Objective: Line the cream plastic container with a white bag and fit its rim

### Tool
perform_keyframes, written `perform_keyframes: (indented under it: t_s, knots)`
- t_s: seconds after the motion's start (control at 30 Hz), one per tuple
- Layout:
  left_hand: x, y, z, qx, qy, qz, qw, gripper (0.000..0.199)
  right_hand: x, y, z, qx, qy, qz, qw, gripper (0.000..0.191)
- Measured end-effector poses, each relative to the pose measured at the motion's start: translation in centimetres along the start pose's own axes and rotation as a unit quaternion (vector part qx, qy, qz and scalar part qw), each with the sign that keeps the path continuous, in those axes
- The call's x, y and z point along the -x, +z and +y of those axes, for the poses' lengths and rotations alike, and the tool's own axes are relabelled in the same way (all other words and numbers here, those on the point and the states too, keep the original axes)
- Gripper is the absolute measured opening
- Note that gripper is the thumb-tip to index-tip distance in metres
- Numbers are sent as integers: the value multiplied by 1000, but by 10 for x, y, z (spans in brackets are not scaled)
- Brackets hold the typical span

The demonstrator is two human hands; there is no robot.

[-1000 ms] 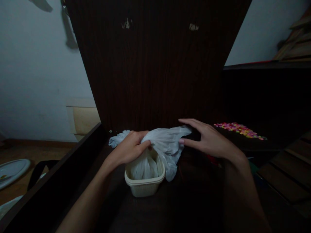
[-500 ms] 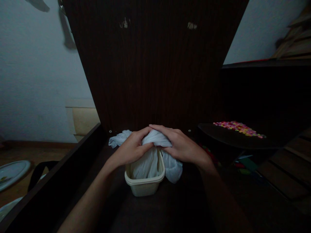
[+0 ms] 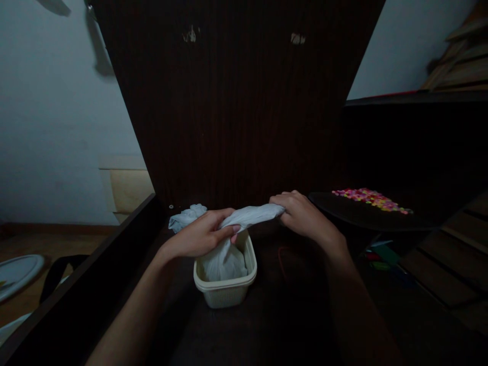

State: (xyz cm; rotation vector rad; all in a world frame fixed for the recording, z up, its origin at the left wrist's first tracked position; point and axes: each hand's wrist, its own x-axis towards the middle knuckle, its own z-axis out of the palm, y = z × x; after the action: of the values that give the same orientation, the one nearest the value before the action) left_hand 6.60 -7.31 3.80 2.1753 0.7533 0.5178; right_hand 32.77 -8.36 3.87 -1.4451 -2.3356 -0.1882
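Observation:
A white plastic bag (image 3: 224, 262) sits bunched inside a small cream basket (image 3: 229, 295) on the dark surface. Above the basket, my left hand (image 3: 208, 231) is closed around the neck of the bag. My right hand (image 3: 295, 208) grips the bag's far end, with the stretch between both hands pulled taut and twisted like a rope. Whatever the bag holds is hidden. Another crumpled piece of white plastic (image 3: 186, 217) lies behind my left wrist, against the back panel.
A dark wooden panel (image 3: 236, 112) rises right behind the basket. To the right, a rounded dark shelf (image 3: 331, 206) bears a heap of small pink and yellow pieces (image 3: 371, 198). A raised dark edge (image 3: 95, 269) runs along the left. A reddish loop (image 3: 282, 262) lies right of the basket.
My right hand has moved right, drawing the loose top of the bag out into a twisted strand. Its part hanging over the basket's right side is now lifted. My left hand stays over the basket.

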Motion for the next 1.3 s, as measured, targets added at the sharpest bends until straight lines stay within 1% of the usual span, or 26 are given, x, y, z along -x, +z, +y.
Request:
perform_keyframes:
  t_s: [0.1, 0.23, 0.33, 0.4, 0.53, 0.67, 0.8, 0.87, 0.93, 0.97, 1.03, 1.1, 1.13, 1.2, 1.3]
  knots:
    - [0, 0, -1, 14, -8, -1, 1000, 26, -2, 2, 6, 11, 12, 17, 1000, 24]
    - [-1, 1, -2, 26, -15, -32, 999, 29, -4, 5, 13, 6, 43, 33, 999, 21]
    - [-1, 2, -2, 20, -15, -54, 998, 31, -3, 5, 16, -9, 67, 24, 997, 18]
    - [-1, 2, -2, 13, -14, -57, 998, 33, -2, 5, 16, -1, 82, 18, 996, 18]
    - [-1, 2, -3, -6, -17, -46, 999, 38, -3, 7, 18, 21, 101, 15, 995, 28]
    - [-2, 3, -4, -18, -18, -24, 999, 41, -7, 12, 20, 62, 113, -5, 992, 18]
    - [-5, 5, -7, 7, -21, 11, 1000, 43, -9, 15, 17, 112, 132, -26, 985, 19]
    - [-6, 6, -8, 26, -18, 24, 999, 43, -8, 15, 14, 120, 110, -11, 987, 19]
    - [-7, 7, -8, 29, -12, 37, 999, 42, -8, 15, 9, 100, 62, 27, 993, 22]
    - [-7, 8, -7, 26, -8, 43, 999, 41, -8, 15, 5, 78, 35, 49, 995, 29]
    - [-8, 9, -5, 14, 0, 54, 998, 40, -8, 17, -4, 14, -13, 80, 997, 50]
    - [-8, 11, -3, 2, 9, 62, 998, 40, -9, 20, -18, -55, -55, 92, 993, 63]
    - [-9, 12, -2, -4, 13, 64, 998, 40, -10, 21, -25, -86, -74, 92, 989, 64]
    - [-9, 13, -1, -13, 22, 65, 998, 38, -13, 24, -39, -146, -98, 95, 980, 61]
    - [-9, 14, -1, -11, 33, 60, 998, 38, -16, 26, -52, -242, -110, 73, 961, 45]
